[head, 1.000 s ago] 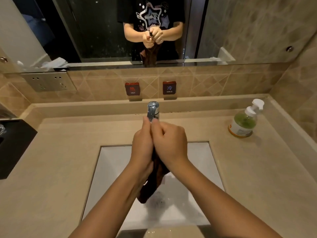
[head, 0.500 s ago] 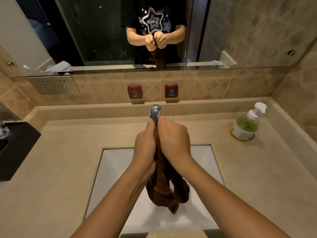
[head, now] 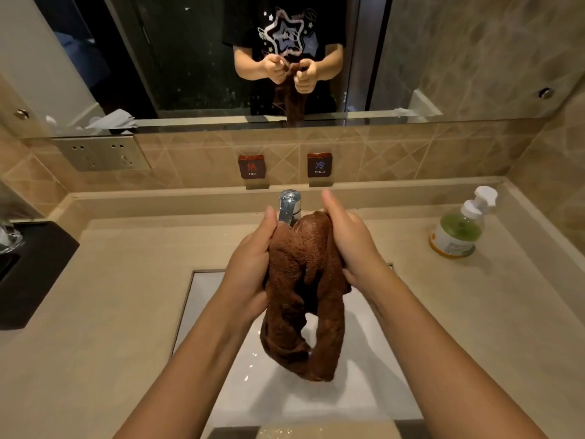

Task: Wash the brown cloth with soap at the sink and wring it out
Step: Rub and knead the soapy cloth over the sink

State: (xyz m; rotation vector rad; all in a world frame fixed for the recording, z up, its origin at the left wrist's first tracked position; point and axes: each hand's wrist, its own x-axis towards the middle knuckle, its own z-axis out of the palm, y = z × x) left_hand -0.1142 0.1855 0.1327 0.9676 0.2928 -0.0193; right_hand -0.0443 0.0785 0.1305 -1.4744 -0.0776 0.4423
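Observation:
The brown cloth [head: 304, 280] hangs in a wet loop above the white sink basin [head: 221, 312]. My left hand [head: 253, 267] grips its left side and my right hand [head: 351, 245] grips its right side, thumbs up, with the top of the cloth spread between them. The chrome tap [head: 289, 204] stands just behind the cloth; no water stream shows. The soap is a pump bottle of green liquid [head: 459, 229] on the counter at the right. The mirror above repeats both hands holding the cloth.
A beige stone counter [head: 110, 296] surrounds the sink. A black tray [head: 31, 270] with a glass sits at the left edge. HOT [head: 251, 167] and COLD [head: 319, 165] signs are on the tiled back wall, with a socket panel [head: 101, 153] to the left.
My hands were pressed together around the bunched cloth; now they have moved apart and the cloth has opened into a wider hanging loop.

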